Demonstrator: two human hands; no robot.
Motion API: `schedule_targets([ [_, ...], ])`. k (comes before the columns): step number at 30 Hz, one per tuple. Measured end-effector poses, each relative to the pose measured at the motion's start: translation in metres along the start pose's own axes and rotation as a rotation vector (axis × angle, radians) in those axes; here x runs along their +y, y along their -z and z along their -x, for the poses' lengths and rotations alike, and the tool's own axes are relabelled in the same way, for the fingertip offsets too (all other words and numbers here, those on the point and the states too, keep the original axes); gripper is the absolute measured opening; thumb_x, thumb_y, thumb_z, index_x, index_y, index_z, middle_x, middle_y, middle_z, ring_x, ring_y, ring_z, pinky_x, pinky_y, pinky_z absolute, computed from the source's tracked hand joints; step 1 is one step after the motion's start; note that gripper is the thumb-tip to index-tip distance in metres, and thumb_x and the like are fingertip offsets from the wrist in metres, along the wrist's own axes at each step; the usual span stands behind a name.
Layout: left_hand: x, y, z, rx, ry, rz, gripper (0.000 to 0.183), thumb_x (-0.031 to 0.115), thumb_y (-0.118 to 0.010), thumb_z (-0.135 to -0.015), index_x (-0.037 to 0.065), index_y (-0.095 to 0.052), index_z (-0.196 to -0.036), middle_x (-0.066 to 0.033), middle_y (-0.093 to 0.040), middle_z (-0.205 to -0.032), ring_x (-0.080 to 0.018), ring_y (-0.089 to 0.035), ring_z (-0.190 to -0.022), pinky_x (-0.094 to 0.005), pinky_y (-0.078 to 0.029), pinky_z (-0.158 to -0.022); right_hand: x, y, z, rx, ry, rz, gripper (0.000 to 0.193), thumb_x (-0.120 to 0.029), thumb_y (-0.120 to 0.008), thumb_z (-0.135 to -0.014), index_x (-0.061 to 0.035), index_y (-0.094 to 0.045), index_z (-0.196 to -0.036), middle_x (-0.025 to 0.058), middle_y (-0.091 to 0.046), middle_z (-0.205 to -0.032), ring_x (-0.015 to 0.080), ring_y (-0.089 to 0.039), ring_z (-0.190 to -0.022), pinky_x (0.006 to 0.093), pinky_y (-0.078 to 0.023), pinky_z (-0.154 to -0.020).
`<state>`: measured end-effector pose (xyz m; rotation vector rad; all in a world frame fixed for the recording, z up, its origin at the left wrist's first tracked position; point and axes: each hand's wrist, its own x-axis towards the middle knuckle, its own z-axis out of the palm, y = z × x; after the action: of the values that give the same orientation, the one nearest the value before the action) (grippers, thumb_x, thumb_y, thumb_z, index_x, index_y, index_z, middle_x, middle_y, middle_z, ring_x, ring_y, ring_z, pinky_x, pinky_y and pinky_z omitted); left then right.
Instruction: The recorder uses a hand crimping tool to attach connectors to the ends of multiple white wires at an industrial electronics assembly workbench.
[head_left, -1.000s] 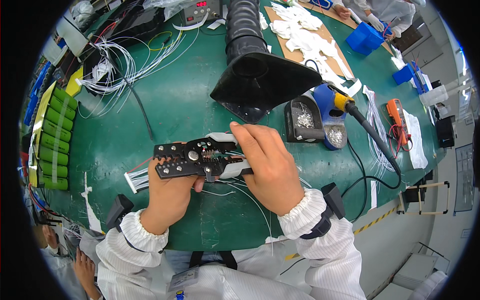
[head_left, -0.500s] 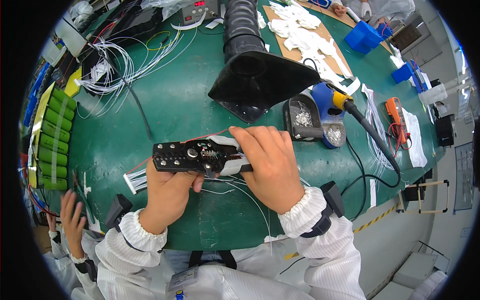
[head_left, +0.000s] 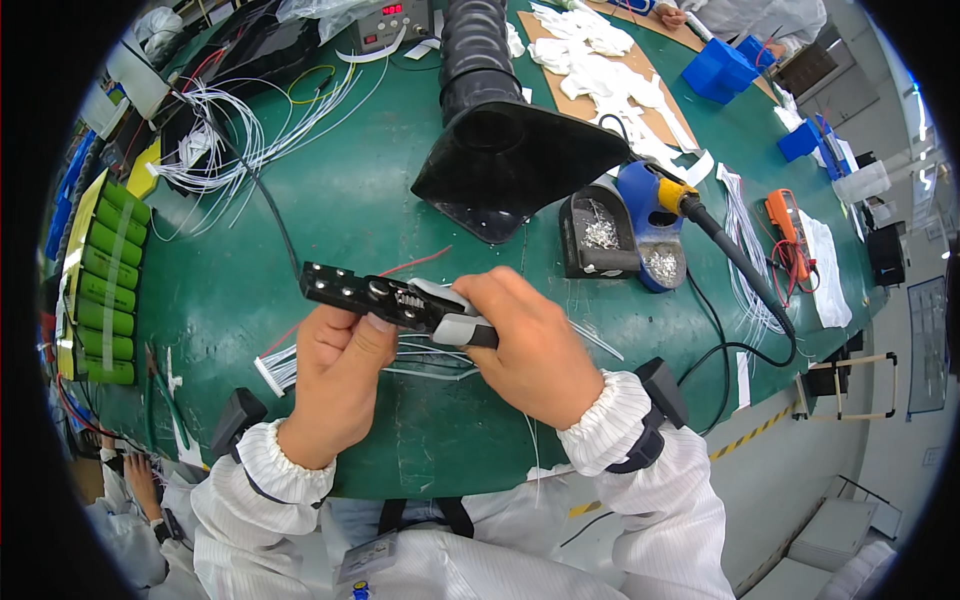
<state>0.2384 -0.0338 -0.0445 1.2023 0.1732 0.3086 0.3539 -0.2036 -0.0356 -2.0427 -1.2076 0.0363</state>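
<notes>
My right hand (head_left: pixel 525 345) grips the grey handles of a black wire stripper tool (head_left: pixel 375 293), whose head points left over the green table (head_left: pixel 330 200). My left hand (head_left: pixel 335 375) sits just under the tool's head, fingers pinched on thin wires; a red wire (head_left: pixel 415 262) runs out past the tool. A bundle of white wires with a white connector (head_left: pixel 275 372) lies on the table under both hands.
A black fume hood and hose (head_left: pixel 500 150) stand beyond the hands. A soldering iron in its blue stand (head_left: pixel 655 215) is at right, with an orange meter (head_left: pixel 785 225). Green battery cells (head_left: pixel 110 285) line the left edge. White wire bundles (head_left: pixel 225 145) lie far left.
Both hands and the tool have held nearly the same place; the tool's head has tipped slightly up to the left. A co-worker's hand at lower left has dropped lower.
</notes>
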Motion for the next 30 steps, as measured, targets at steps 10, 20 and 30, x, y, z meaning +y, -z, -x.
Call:
schedule_targets([
  [10,0.001,-0.005,0.0,0.044,-0.022,-0.02,0.026,0.032,-0.056,-0.106,0.007,-0.057,-0.097,0.0058,-0.037,-0.066,-0.0061,-0.028,-0.057,-0.0258,-0.025,-0.054,0.012,0.006,-0.002,0.248,-0.331,-0.683,0.039,-0.036,-0.069,-0.098,-0.0002,-0.063,-0.113,0.0032,-0.062,-0.083,0.0094,-0.051,-0.073,0.0271,-0.043,-0.064],
  [20,0.005,-0.005,-0.001,0.031,0.029,-0.014,0.024,0.028,-0.056,-0.105,0.006,-0.057,-0.096,0.006,-0.037,-0.064,-0.0058,-0.028,-0.056,-0.0255,-0.025,-0.054,0.019,0.006,-0.007,0.218,0.021,0.093,0.054,0.001,-0.077,-0.069,-0.0084,-0.064,-0.121,0.0107,-0.065,-0.098,0.0337,-0.059,-0.089,0.0413,-0.049,-0.076],
  [30,-0.004,0.001,0.007,0.069,0.049,0.096,0.008,0.006,-0.063,-0.097,0.005,-0.068,-0.102,0.0049,-0.06,-0.083,-0.0027,-0.045,-0.07,-0.0225,-0.036,-0.061,0.003,-0.002,-0.004,0.133,0.101,0.142,0.074,0.012,-0.07,-0.058,-0.0005,-0.057,-0.13,0.015,-0.063,-0.116,0.0346,-0.062,-0.106,0.0417,-0.054,-0.088],
])
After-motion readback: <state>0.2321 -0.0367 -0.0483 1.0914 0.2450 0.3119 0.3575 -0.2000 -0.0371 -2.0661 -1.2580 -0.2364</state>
